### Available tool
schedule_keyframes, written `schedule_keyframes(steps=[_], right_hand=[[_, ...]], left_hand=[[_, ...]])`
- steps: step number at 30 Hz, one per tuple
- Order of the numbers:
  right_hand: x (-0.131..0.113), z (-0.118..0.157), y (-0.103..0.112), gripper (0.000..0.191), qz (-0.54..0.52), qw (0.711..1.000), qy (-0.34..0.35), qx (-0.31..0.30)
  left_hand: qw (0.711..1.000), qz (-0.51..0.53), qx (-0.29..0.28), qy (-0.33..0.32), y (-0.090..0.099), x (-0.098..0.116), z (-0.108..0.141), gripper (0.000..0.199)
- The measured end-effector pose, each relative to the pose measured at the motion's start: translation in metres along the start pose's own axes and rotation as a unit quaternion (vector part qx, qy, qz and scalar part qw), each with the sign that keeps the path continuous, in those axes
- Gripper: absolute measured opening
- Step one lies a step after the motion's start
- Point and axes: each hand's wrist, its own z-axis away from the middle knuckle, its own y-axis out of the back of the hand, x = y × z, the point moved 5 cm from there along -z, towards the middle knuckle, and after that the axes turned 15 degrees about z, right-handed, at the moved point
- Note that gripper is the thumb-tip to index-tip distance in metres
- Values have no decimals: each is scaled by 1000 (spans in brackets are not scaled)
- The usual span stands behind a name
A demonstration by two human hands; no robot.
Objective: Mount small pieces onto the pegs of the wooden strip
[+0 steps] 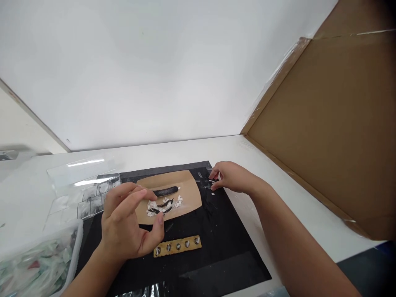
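My left hand [131, 220] hovers over the near left part of a tan tray [192, 192], thumb and index finger apart with nothing between them. On that tray lie a black nail file [166, 192], small white bits [177, 202] and dark curved slivers [163, 205]. My right hand [230, 176] is at the right edge of the black mat [222, 231], its thumb and fingertips spread around small white pieces [213, 181]. Clear nail tips [200, 175] lie beside those fingers. Nearer me is a brown strip [182, 246] with several shiny metal holders.
A clear compartment box [99, 192], its lid raised, stands at the left. In front of it is a white plastic tub [78, 239] of bagged items. A white wall rises behind, and a large cardboard panel [324, 123] leans along the right.
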Motion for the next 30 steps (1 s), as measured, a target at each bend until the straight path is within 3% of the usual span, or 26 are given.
schedule_keyframes(steps=[9, 21, 27, 30], right_hand=[[-4, 1, -2, 16, 2, 1000, 14, -2], [-9, 6, 2, 9, 2, 999, 38, -14], [-3, 13, 9, 18, -18, 998, 59, -20], [0, 16, 18, 25, -39, 997, 63, 9]], left_hand=[[999, -25, -19, 42, 3, -16, 7, 77], [997, -21, -57, 36, -4, -13, 9, 72], [997, -21, -70, 28, -4, -10, 10, 67], [996, -22, -79, 28, -5, -8, 9, 62]])
